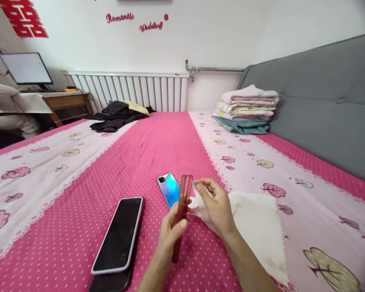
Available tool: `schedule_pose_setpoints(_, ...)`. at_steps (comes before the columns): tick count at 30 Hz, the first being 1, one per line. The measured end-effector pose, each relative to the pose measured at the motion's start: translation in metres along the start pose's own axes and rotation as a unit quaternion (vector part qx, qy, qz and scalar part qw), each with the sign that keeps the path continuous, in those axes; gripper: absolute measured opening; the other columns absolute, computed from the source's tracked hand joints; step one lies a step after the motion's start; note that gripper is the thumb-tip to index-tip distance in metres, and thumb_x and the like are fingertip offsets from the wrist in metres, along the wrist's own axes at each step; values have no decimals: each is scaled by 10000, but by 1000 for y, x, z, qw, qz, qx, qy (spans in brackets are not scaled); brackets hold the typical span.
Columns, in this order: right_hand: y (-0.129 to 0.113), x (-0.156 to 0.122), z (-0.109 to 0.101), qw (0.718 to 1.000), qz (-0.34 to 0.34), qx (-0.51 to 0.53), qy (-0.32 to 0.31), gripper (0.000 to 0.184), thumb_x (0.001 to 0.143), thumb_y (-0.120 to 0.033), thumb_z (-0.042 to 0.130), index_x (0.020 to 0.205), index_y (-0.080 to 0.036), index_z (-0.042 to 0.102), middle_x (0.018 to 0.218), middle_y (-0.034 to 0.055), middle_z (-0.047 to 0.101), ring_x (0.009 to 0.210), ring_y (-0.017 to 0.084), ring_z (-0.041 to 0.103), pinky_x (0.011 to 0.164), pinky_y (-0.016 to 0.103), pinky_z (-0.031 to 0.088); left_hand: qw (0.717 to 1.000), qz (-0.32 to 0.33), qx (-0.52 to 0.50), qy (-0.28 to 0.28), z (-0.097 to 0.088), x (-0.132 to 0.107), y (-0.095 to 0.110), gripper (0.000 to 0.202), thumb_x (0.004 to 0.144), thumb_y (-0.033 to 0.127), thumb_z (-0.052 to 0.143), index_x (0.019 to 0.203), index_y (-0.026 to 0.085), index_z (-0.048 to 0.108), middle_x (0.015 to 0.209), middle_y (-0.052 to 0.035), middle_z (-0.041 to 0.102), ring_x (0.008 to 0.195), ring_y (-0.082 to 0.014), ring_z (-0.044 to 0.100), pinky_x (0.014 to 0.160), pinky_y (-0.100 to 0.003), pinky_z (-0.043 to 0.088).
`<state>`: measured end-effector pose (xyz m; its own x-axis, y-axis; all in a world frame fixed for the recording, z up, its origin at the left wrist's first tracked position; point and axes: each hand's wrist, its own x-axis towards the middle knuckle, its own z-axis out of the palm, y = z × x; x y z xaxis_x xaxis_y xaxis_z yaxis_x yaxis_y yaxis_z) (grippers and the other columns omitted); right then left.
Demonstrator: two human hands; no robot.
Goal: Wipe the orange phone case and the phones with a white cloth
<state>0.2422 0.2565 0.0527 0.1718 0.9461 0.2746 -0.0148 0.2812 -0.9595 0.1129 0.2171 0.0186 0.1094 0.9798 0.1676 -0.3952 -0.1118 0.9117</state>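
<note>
My left hand (172, 231) is closed round a translucent red phone case (181, 227), held edge-on and tilted upright. Just to its right, my right hand (215, 205) pinches a bunched corner of a white cloth (258, 231); part of the cloth lies spread on the bed beneath and beyond my right wrist. Behind the case rests a shiny blue-silver phone (169, 189), back side up, partly hidden by my left hand and the case. To the left of my hands, a phone with a white rim (118, 235) lies screen up on top of another dark phone (111, 282).
A pink patterned bedspread (164, 142) covers the bed. Folded fabrics (246, 109) are stacked by the grey headboard (316, 97). Dark clothes (117, 115) lie near the white radiator (134, 91). At far left, a person (3, 105) sits by a desk with a monitor (26, 69).
</note>
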Motion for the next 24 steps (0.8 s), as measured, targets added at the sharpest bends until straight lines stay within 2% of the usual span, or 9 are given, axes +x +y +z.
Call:
schedule_pose_setpoints(3,-1,1,-1,999,-14,-39,20,195,811,-374,585,866,-186,591,861,36,669,826,174,623,736,271,472,1000,-3,18,-21,5,-3,0,578,696,462,668,1210,206,603,1229,-96,597,1157,-309,508,988,-395,374)
schedule_pose_setpoints(7,5,3,-4,992,-32,-96,70,191,818,-377,561,850,-189,553,787,25,644,747,168,613,671,265,465,997,3,60,-45,5,-5,-8,634,712,459,659,1281,204,542,1369,-115,477,1253,-346,422,1032,-449,342)
schedule_pose_setpoints(13,11,2,-8,985,-39,-146,82,186,797,-379,576,788,-204,514,660,-24,595,583,136,551,555,239,424,980,43,189,-38,4,-9,-15,659,672,341,709,1295,234,521,1392,-116,436,1319,-366,322,1077,-510,261)
schedule_pose_setpoints(18,12,2,-8,994,10,-69,81,280,763,-422,607,666,-205,459,561,-45,534,531,125,513,514,234,408,956,100,272,-55,3,-12,-17,734,677,213,672,1364,278,421,1375,-101,430,1291,-333,363,1086,-513,236)
schedule_pose_setpoints(22,10,1,-4,996,57,28,64,347,723,-427,641,600,-209,401,481,-79,440,437,91,424,434,213,364,951,124,276,-66,2,-12,-18,751,679,183,640,1377,302,389,1356,-85,428,1278,-316,377,1077,-506,256)
schedule_pose_setpoints(24,10,-1,-1,996,69,42,41,351,682,-409,670,587,-209,398,477,-80,442,422,88,416,410,212,363,951,132,272,-63,1,-11,-17,752,679,171,622,1379,305,382,1362,-82,417,1285,-318,369,1077,-515,252)
